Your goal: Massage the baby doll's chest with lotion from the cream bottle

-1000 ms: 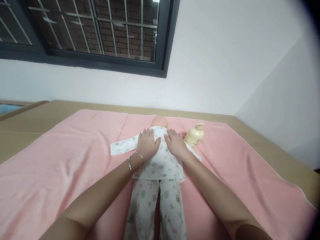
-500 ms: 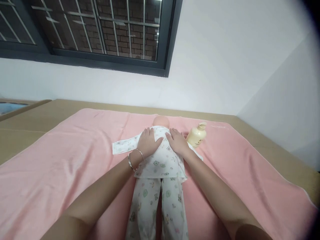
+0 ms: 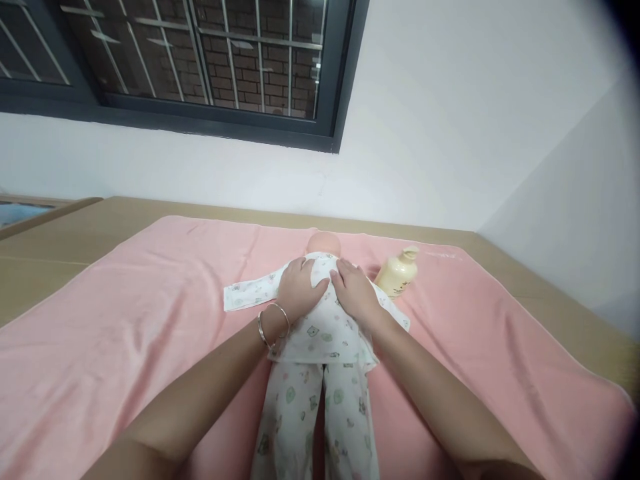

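Observation:
A baby doll (image 3: 324, 244) lies stretched out with its bald head at the far end; whether it faces up or down I cannot tell. It wears a white printed top (image 3: 325, 337) and matching trousers (image 3: 296, 407). On the left side of the upper torso rests my left hand (image 3: 301, 288), laid flat with fingers extended and a silver bangle at the wrist. My right hand (image 3: 356, 288) lies flat on the right side, thumb near the middle. One sleeve (image 3: 250, 292) points out left; the other is partly hidden behind my right forearm.
A pale yellow pump bottle (image 3: 399, 273) leans or stands right of the doll, close to its sleeve. Under everything spreads a wrinkled pink sheet (image 3: 165, 293) on a tan surface (image 3: 135, 210). Beyond are a white wall and a dark-framed barred window (image 3: 330, 133).
Both hands have slid slightly toward me along the doll's torso, still flat on the top. The view has shifted a little; the bottle stays beside the doll.

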`<state>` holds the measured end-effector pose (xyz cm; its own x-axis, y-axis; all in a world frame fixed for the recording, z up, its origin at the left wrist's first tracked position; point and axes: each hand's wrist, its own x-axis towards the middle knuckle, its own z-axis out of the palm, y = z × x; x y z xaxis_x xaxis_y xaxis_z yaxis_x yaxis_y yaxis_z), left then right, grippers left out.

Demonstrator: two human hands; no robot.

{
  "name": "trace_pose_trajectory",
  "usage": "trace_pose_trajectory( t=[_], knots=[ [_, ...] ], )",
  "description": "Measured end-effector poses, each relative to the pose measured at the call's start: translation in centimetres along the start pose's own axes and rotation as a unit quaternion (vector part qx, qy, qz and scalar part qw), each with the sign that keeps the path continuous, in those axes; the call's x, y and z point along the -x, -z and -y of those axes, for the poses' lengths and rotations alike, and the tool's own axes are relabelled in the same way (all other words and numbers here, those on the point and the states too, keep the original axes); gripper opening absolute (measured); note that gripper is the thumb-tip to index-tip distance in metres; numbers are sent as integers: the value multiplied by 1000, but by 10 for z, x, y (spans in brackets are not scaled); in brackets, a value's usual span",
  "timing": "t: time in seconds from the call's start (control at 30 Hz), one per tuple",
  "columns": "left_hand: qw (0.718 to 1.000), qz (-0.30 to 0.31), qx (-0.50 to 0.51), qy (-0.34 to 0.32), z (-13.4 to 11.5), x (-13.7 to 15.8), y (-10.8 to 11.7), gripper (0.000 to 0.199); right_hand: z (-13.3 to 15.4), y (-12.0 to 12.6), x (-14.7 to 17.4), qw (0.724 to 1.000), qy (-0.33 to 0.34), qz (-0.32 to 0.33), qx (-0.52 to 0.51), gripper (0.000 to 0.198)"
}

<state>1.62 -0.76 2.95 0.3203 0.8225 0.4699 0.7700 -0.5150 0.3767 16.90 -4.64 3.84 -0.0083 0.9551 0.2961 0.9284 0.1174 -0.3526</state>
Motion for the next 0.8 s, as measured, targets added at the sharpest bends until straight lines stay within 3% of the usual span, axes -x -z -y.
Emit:
trace_pose_trajectory(
  t=[0.2,0.63,0.8],
  knots=[
    [1000,4,-15,-2,7,2,-11,56,-16,-18,-5,999,-30,-4,-15,59],
    [1000,1,-24,1,4,3,-11,54,-15,-16,-3,999,-34,-13,0,57],
    [1000,3,-29,6,2,3,-11,56,-3,-11,3,998,-30,-31,53,55]
  ],
)
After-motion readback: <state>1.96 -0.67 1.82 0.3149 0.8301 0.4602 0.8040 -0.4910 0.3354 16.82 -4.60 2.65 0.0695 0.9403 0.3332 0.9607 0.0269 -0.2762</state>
